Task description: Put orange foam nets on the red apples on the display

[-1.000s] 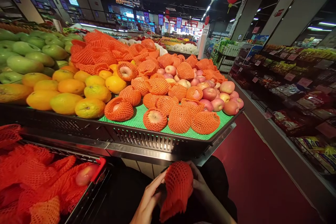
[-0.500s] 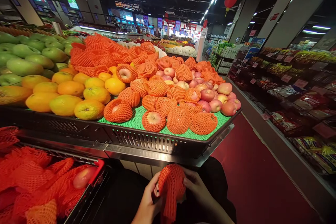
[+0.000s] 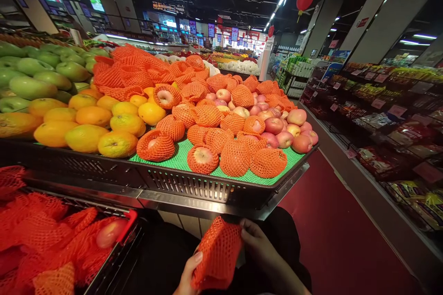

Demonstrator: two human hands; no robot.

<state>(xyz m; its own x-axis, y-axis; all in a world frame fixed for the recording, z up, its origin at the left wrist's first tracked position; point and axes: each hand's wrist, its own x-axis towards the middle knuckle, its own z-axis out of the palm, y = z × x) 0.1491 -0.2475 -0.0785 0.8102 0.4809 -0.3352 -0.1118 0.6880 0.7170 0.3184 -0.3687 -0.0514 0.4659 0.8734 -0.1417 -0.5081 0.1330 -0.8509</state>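
Note:
Low in the middle, an orange foam net (image 3: pixel 218 256) is spread between my two hands, above my dark clothing. My left hand (image 3: pixel 189 273) grips its lower left side, thumb on top. At its upper right corner, the fingers of my right hand (image 3: pixel 252 236) pinch the edge. Whether a fruit sits inside the net cannot be made out. Beyond my hands, net-wrapped apples (image 3: pixel 234 158) and bare apples (image 3: pixel 302 144) lie on a green mat (image 3: pixel 173 164) in a black-edged display.
Oranges (image 3: pixel 86 137), green fruit (image 3: pixel 32 87) and a heap of nets (image 3: pixel 121 73) fill the display's left. At lower left stands a basket (image 3: pixel 128 226) with red nets and an apple (image 3: pixel 111 233). Packaged goods line shelves (image 3: pixel 391 115) on the right, beside a red floor (image 3: pixel 332 221).
The net, bunched with a dangling strip before, is now opened out flat and wide. My right hand has moved to its upper corner; my left hand has shifted lower.

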